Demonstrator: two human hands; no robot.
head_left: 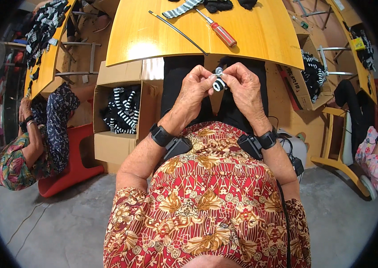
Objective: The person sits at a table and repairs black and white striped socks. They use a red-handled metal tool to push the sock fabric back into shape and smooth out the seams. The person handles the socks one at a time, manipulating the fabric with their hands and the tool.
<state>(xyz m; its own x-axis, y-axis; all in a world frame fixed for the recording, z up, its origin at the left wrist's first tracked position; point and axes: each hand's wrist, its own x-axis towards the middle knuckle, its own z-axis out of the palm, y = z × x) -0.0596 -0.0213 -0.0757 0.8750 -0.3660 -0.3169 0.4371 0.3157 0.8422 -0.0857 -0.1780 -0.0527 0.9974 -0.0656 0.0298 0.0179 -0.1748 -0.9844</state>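
Observation:
Just off the table's near edge, my two hands meet over a small rolled black-and-white striped knit piece. A pale grey tuft sticks up at its top, between the fingers. The left hand pinches the roll from the left with thumb and forefinger. From the other side, my right hand is closed with its thumb and forefinger at the base of the tuft. Fingers hide part of the piece. Beyond them on the table lie a screwdriver with a red handle and a thin dark rod.
Grey striped and black knit pieces lie at the table's far side. An open cardboard box of striped knits stands at left, another box at right. A person sits by the left table; a second person sits at right.

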